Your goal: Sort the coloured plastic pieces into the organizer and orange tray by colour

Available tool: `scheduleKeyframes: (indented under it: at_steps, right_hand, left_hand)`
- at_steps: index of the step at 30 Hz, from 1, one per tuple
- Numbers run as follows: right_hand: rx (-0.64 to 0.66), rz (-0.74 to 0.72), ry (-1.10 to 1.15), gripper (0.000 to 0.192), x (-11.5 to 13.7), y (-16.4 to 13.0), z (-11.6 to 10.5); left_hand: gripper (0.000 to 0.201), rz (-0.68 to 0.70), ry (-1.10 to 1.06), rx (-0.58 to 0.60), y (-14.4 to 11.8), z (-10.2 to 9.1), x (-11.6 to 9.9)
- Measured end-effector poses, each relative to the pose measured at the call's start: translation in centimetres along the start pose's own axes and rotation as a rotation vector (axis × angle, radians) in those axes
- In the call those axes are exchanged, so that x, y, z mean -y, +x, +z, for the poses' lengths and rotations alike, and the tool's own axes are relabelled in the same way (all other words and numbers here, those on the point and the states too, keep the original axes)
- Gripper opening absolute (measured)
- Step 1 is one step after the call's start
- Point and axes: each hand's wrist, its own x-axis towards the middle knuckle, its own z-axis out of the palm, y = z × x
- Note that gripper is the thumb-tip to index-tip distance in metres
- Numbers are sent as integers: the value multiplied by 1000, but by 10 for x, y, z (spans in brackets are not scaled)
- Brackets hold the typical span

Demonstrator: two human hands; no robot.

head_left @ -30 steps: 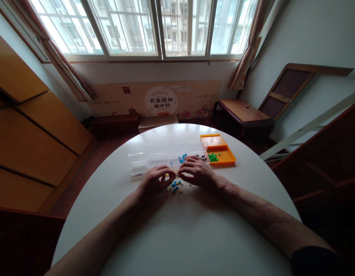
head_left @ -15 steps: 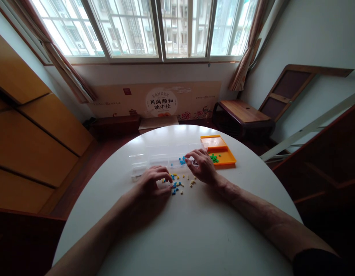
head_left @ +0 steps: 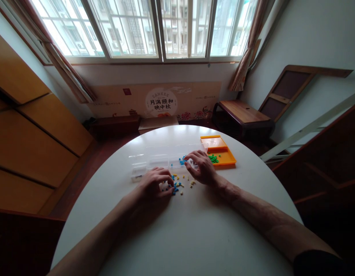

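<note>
The left hand (head_left: 154, 184) curls on the little beads (head_left: 179, 184) while the right hand (head_left: 201, 166) pinches over the clear box (head_left: 154, 160), though I cannot tell if either holds one, so pick up one bead at a time.

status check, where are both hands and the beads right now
Left hand flat on loose beads, grip unclear. Right hand over clear box, grip unclear. Nothing in the way.

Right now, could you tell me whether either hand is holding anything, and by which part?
It cannot be told: the left hand rests fingertips among the small beads, and the right hand hovers over the clear box.
</note>
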Motion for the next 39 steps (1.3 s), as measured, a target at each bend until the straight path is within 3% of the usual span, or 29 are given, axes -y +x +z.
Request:
scheduleKeyframes:
  at_steps: [5,13,21,29,33,39]
  right_hand:
    - [-7,-64,-3,7,1,0,0]
    - [153,-441,63,11,8,2,-2]
    - [151,-479,29,10,1,2,1]
    - [156,-459,32,9,3,2,-1]
    - [148,-327,26,9,3,0,-1]
    - [-12,-60,-49,8,-6,-2,4]
  left_hand:
    - [4,-9,-11,-81,-1,4,0]
    - [6,-65,-44,-253,4,2,-4]
    - [6,-56,-76,-274,2,8,-2]
    - [9,-51,-143,-286,4,9,-3]
    - [12,-115,-117,-276,4,0,-3]
    - [6,-175,-4,-242,1,-5,-5]
